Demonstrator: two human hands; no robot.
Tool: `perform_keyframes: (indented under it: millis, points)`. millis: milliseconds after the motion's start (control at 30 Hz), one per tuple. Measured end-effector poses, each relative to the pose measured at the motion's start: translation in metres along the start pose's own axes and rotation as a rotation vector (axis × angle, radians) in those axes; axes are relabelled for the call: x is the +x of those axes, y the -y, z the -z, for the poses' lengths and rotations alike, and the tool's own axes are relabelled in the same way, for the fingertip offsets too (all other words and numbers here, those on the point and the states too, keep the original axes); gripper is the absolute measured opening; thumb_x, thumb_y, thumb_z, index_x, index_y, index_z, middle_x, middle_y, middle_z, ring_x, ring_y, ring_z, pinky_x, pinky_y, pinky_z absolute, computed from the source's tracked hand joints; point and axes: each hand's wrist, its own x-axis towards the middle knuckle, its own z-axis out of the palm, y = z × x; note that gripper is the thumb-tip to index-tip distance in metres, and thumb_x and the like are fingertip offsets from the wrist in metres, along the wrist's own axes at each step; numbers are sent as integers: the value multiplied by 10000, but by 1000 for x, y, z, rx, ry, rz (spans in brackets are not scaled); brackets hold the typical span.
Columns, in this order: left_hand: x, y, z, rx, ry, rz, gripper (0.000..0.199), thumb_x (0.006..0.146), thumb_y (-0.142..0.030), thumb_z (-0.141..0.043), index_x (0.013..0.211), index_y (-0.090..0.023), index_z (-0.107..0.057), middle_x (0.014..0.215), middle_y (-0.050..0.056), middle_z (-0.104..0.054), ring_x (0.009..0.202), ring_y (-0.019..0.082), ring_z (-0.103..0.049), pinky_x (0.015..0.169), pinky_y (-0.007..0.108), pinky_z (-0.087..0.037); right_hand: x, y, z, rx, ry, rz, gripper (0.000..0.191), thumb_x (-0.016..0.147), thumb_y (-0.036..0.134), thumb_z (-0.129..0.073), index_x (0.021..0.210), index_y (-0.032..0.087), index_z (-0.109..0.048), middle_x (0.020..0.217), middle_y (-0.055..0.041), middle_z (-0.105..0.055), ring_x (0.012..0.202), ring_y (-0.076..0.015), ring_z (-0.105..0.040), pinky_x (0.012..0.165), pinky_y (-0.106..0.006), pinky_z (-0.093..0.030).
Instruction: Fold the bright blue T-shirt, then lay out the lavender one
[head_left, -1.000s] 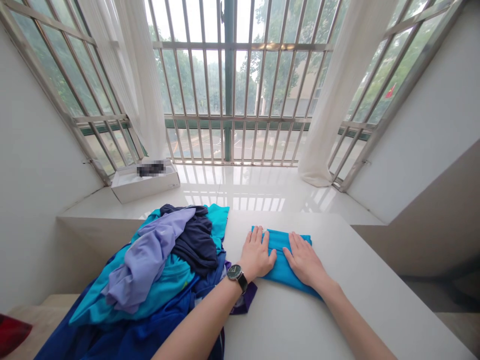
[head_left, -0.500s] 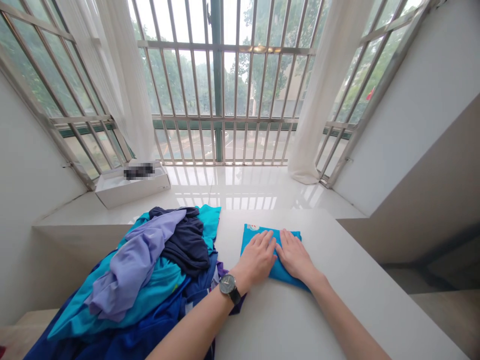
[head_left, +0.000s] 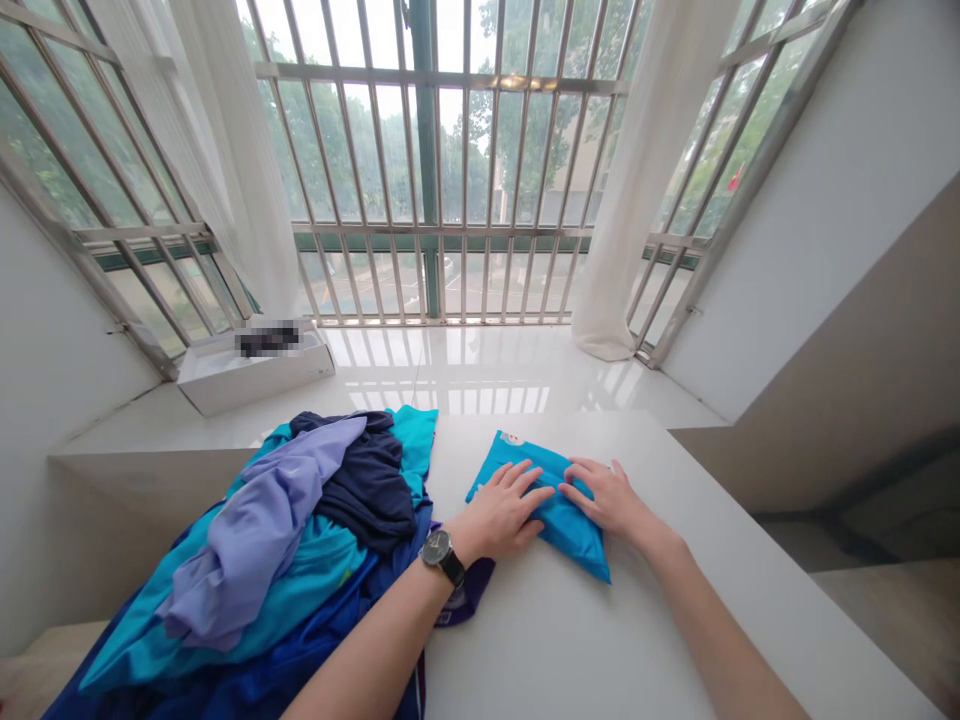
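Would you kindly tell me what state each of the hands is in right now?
Left hand: open, palm down, partly over the folded blue cloth.
Right hand: partly curled at the cloth's right edge; whether it grips cannot be told.

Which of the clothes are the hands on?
The folded bright-blue garment, set apart on the white table; the other clothes lie heaped and crumpled to its left.

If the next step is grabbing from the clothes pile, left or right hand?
Left, I'd say. The left hand is nearer the clothes pile. The right hand is at the right side of the blue cloth and would probably have to reach across the left.
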Motion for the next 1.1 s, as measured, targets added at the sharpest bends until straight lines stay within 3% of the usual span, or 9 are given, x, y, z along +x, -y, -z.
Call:
perform_keyframes:
  millis: [67,133,233,333,400,567,767,833,1100]
  points:
    - [-1,4,4,10,-26,6,460,918,-264,-553,1374,-307,-501,1543,68,-364,1467,336,-203,1151,538,-272,-2,-2,8,46,39,-38,414,930,594,-408,966,286,-681,1286,-85,-624,1236,-319,-537,1093,-691,-196]
    - [0,7,8,32,-53,16,434,892,-169,-555,1298,-321,-569,1538,58,-361,1458,348,-209,1121,542,-310,-5,-3,17,111,76,-48,435,912,616,-425,955,290,-710,1225,-84,-635,1148,-295,-586,1071,-564,-331]
    - [3,10,10,83,-107,98,410,891,-71,-479,1228,-262,-615,1453,100,-449,1357,327,-376,1057,499,-385,-11,-3,29,235,153,-52,467,898,630,-436,898,275,-740,1074,-70,-643,937,-234,-635,900,-372,-470]
    - [4,14,12,59,-69,197,357,912,-68,-426,1153,-221,-640,1185,95,-613,1065,244,-588,922,393,-475,-15,-2,37,299,228,-51,483,899,619,-439,809,257,-745,947,-53,-638,795,-197,-601,787,-323,-476]
    - [2,15,15,-17,7,179,316,919,-104,-440,1114,-234,-653,1063,56,-638,921,191,-620,834,316,-496,-17,-2,38,331,261,-46,445,898,587,-458,853,257,-753,924,-47,-648,766,-190,-575,750,-314,-468]
    - [3,5,24,-74,71,69,197,924,-330,-557,1036,-245,-695,1080,50,-625,938,189,-598,856,293,-475,-19,-4,34,373,286,-79,337,841,473,-565,1028,262,-750,875,-38,-655,745,-189,-544,689,-302,-447]
    - [9,-23,15,45,54,21,693,737,-690,-677,1252,-238,-571,1138,82,-605,998,277,-549,874,411,-456,-19,-3,32,422,295,-80,334,786,410,-614,1029,228,-751,783,-28,-610,695,-171,-514,656,-288,-433]
    - [10,-30,10,108,43,37,696,750,-703,-654,1270,-253,-546,1143,85,-595,998,291,-540,861,434,-450,-18,-2,32,431,301,-88,350,785,396,-600,1041,212,-751,774,-31,-608,692,-170,-512,650,-285,-430]
    - [12,-46,-8,300,46,33,137,953,-214,-490,1023,-156,-592,907,81,-597,856,241,-560,687,351,-445,-16,-1,27,456,299,-89,359,797,380,-568,1024,184,-765,838,-51,-679,721,-182,-551,666,-288,-449]
